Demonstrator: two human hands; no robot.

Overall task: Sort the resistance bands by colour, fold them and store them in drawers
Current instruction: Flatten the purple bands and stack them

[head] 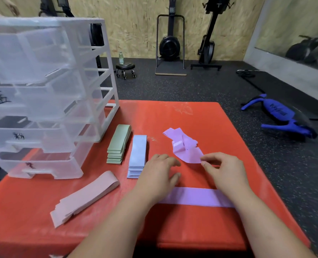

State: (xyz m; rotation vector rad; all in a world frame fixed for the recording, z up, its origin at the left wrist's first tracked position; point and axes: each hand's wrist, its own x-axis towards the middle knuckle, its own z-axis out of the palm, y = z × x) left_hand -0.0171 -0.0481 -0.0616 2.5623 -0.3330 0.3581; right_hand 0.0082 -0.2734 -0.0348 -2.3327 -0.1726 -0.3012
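On the red mat (201,116) lie a green stack of folded bands (119,144), a light blue stack (138,155) and a pink stack (87,196). A flat purple band (195,196) runs across under my forearms. Beyond it a tangled heap of purple bands (184,146) lies loose. My right hand (223,170) pinches the near corner of that heap between thumb and fingers. My left hand (160,172) hovers flat beside it, fingers relaxed, holding nothing.
A clear plastic drawer unit (42,97) with handwritten labels stands on the mat's left side, its drawers partly pulled out. A blue bag (279,114) lies on the black floor to the right. A rolling stool (125,68) and gym machines stand by the far wall.
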